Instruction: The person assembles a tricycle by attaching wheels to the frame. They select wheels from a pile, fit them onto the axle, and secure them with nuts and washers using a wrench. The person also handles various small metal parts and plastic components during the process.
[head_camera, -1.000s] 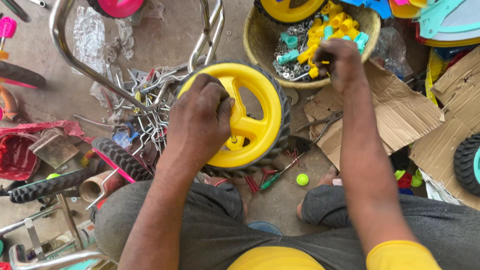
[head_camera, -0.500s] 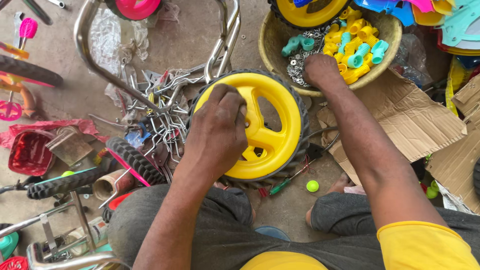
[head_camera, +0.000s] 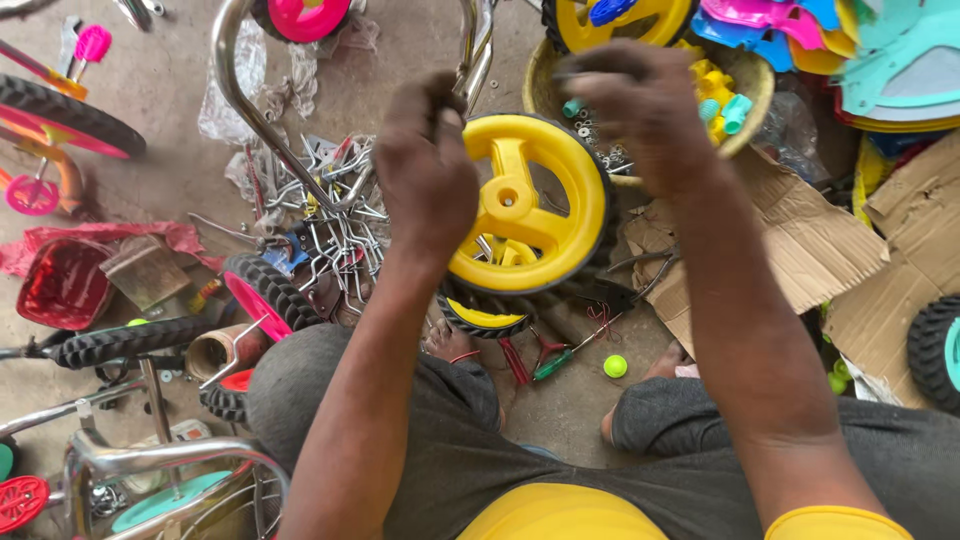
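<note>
Since the earlier frames, the right hand (head_camera: 640, 105) had come up out of the basket (head_camera: 745, 125) and stood raised over its near rim, while the left hand (head_camera: 425, 165) had shifted from the face of the yellow wheel (head_camera: 525, 215) to its upper left edge. The wheel itself appeared tilted more toward the camera than before.

The yellow wheel, a moulded plastic rim with a black treaded tyre, stood on edge on the floor between the person's knees, resting on a second tyred wheel (head_camera: 485, 315) beneath it. The left grip was clenched at the wheel's edge; whether it pinched the rim or a small part could not be told. The right grip was curled downward, fingers drawn together; any small part within it was not visible.

Judged from its make, the wheel would be light and stiff, its plastic face smooth and somewhat slippery, its tyre offering the better purchase. A spoke or the tyre edge would be the soundest hold.

The round basket, just beyond the wheel, held small yellow and teal plastic fittings mixed with metal washers and nuts. A red plastic tray (head_camera: 65, 285) lay well to the left. Loose metal brackets (head_camera: 330, 225) lay heaped beside the left hand, and a screwdriver (head_camera: 550, 365) and a small green ball (head_camera: 615, 366) lay on the floor near the knees.
</note>
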